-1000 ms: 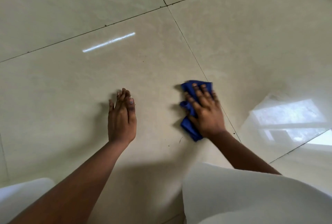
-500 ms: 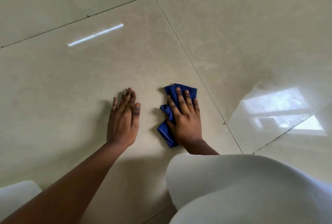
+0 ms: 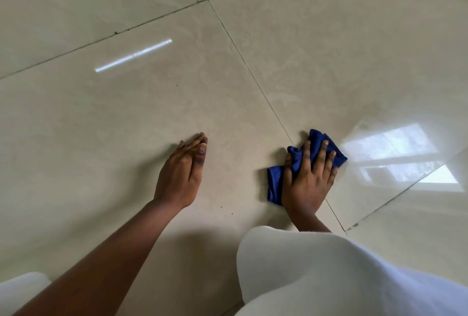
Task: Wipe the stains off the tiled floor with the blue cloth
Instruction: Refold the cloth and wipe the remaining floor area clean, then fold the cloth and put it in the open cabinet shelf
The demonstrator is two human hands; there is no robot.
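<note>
On the tiled floor, left to right: the left hand lies flat, palm down, fingers straight and pressed together, pointing up-frame and slightly right. It holds nothing and looks like a brace for body weight; its bare forearm runs down to the lower-left corner. Just right of and below it, a few small dark specks sit on the tile, between the two hands. These are likely the remaining stains, though they are too small to be sure.

Right of the specks, the blue cloth is bunched on the floor, straddling a diagonal grout line. Its long axis runs from lower left to upper right. The right hand lies on top, fingers spread and straight, pressing the cloth down; the thumb side rests on a raised fold. The grip is a flat press, not a pinch.

Key relation: the specks lie to the left of the cloth and slightly nearer the body, so the next stroke probably has to sweep leftward toward the left hand. The right hand is the working one. White clothing covers the lower right, and a window reflection glares just beyond the cloth.
</note>
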